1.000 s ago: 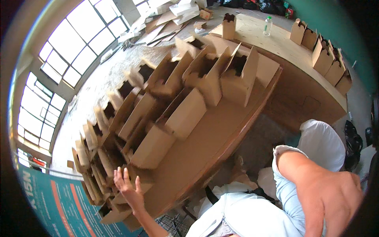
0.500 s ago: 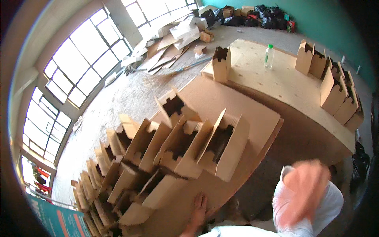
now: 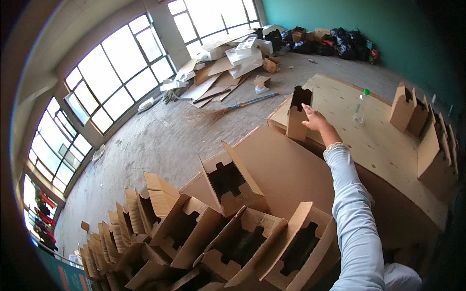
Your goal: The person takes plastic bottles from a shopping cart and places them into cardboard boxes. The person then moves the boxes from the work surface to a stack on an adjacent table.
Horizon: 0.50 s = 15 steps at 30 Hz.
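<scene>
My right hand (image 3: 316, 120) reaches across to a tall open-topped cardboard box (image 3: 295, 121) on the corner of the wooden board table. Its fingers are stretched out and apart at the box's right side; whether they touch it is hard to tell. The box stands upright, with notched edges and a dark inside. Closer in, several cardboard boxes (image 3: 257, 199) with raised flaps and dark insides crowd together on a brown cardboard-topped surface (image 3: 286, 160). My left hand is out of view.
A clear bottle (image 3: 360, 107) with a green cap stands on the wooden board table (image 3: 388, 145). More cardboard boxes (image 3: 434, 150) line its right end. A broom (image 3: 228, 110) lies on the floor before heaped cardboard and white foam (image 3: 242, 58). Black bags (image 3: 347, 42) sit along the green wall.
My right hand has gone from low at the right up and forward to the lone box. My left hand, earlier flat on the cardboard surface, has left the picture. The view has shifted.
</scene>
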Tool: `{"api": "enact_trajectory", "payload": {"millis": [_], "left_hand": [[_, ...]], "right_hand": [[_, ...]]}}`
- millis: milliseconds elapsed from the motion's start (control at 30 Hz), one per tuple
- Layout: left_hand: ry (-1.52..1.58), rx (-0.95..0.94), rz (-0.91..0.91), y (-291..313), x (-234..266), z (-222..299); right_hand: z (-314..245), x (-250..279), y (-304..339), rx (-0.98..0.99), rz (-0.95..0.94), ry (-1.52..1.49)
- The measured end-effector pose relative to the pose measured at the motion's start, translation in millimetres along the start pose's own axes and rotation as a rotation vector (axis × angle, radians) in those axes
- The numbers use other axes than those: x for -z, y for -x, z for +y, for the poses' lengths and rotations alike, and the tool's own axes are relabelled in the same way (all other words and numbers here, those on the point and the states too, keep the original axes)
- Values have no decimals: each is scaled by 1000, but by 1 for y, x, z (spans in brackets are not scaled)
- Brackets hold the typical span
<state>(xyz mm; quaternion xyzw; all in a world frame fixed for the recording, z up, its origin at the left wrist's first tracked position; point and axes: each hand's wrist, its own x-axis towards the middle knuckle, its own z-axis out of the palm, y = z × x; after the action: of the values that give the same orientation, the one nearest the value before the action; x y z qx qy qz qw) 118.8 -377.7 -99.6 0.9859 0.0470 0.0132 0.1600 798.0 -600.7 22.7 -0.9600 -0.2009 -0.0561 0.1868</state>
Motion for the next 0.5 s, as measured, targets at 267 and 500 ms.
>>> {"api": "enact_trajectory", "payload": {"millis": [267,500], "left_hand": [[-4,58,23,-1,0,1],[9,12,61,8,-5,8]], "right_hand": [[-19,-26,5,-173,-45,304],[48,-22,26,-241,250,363]]}}
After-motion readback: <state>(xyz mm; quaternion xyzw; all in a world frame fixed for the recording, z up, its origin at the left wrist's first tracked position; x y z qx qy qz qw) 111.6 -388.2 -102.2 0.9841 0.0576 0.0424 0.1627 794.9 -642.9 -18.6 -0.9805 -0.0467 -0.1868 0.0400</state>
